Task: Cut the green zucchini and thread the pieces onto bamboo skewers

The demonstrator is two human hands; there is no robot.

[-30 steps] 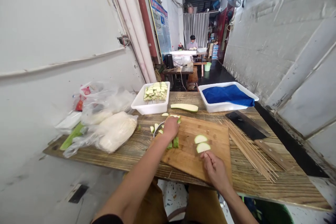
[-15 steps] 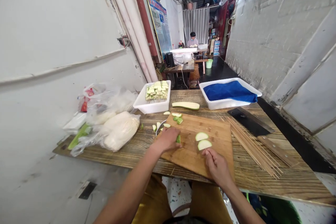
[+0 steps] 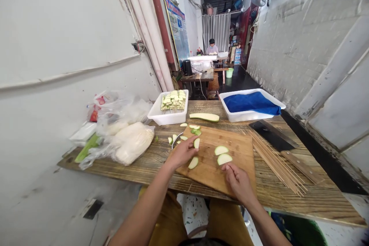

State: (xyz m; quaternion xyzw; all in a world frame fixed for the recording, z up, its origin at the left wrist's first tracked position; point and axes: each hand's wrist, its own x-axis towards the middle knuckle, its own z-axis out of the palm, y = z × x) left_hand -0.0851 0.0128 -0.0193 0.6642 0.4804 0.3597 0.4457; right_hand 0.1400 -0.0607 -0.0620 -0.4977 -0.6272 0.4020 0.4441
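Observation:
My left hand (image 3: pixel 182 153) rests on the left edge of the wooden cutting board (image 3: pixel 233 169), fingers stretched toward a zucchini slice (image 3: pixel 196 143); another slice (image 3: pixel 193 162) lies just below it. My right hand (image 3: pixel 238 182) is closed in a pinch on a thin skewer at the board's near edge, its tip by two pale slices (image 3: pixel 222 154). A small metal tool (image 3: pixel 176 139) and loose zucchini bits lie beyond my left hand. A half zucchini (image 3: pixel 204 117) lies behind the board.
A white tray of skewered zucchini (image 3: pixel 169 108) and a white tray with a blue cloth (image 3: pixel 251 103) stand at the back. Bamboo skewers (image 3: pixel 273 161) and a cleaver (image 3: pixel 278 140) lie at right. Plastic bags (image 3: pixel 121 138) sit at left. A person sits far down the corridor.
My left hand drew back from the far corner of the board toward me, then opened, leaving two zucchini slices on the board. My right hand stayed put.

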